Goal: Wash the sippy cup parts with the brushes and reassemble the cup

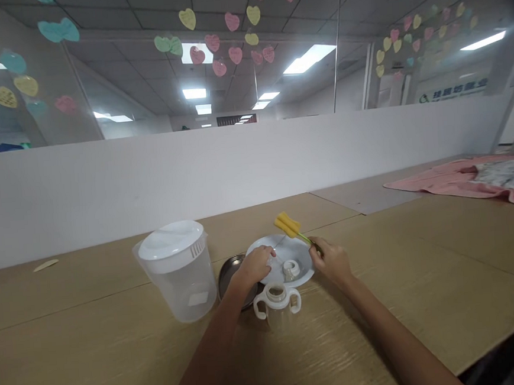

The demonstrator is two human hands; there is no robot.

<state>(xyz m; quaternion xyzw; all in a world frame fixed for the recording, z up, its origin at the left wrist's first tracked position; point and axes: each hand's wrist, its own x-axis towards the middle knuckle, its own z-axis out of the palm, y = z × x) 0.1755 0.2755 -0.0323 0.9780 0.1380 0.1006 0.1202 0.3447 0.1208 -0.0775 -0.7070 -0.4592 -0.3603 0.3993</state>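
Observation:
My right hand (332, 260) is closed round the green handle of a sponge bottle brush. Its yellow sponge head (288, 224) points up and left above the far rim of a white basin (305, 248). Over the basin's left side, my left hand (258, 265) has its fingers curled together; a small clear patch shows at the fingertips, too faint to name. Inside the basin lies a white ring-shaped bottle part (291, 269). A clear baby bottle with two white handles (277, 300) stands upright and uncapped in front of the basin.
Left of the basin sits a dark metal bowl (228, 272), partly behind my left forearm. A lidded translucent bucket (181, 281) stands farther left. A pink cloth (443, 179) lies at the far right. A low white wall (254, 163) with glass above bounds the table's back.

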